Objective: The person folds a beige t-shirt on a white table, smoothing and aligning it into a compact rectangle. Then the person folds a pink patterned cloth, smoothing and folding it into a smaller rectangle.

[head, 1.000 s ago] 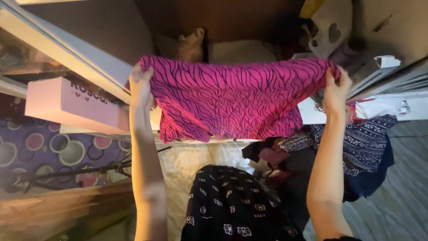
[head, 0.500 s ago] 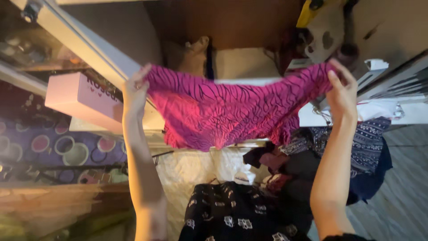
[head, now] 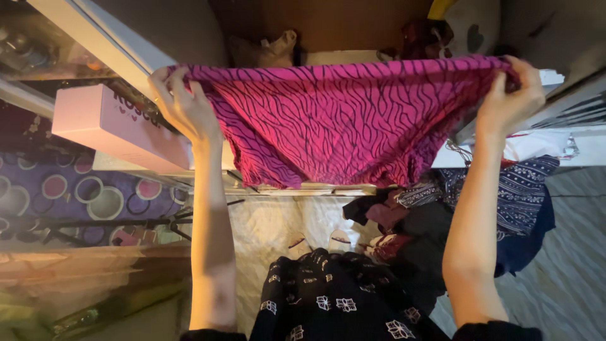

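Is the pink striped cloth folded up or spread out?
Spread out: the left hand and right hand stretch the pink cloth wide.

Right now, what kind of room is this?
Probably a bedroom or closet corner at home. Both hands hold up a pink zebra-striped garment, a pile of clothes sits on the floor, and a circle-patterned bedsheet lies at the left.

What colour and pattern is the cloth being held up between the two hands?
The cloth is bright pink with wavy black zebra-like stripes, clearest in the head view.
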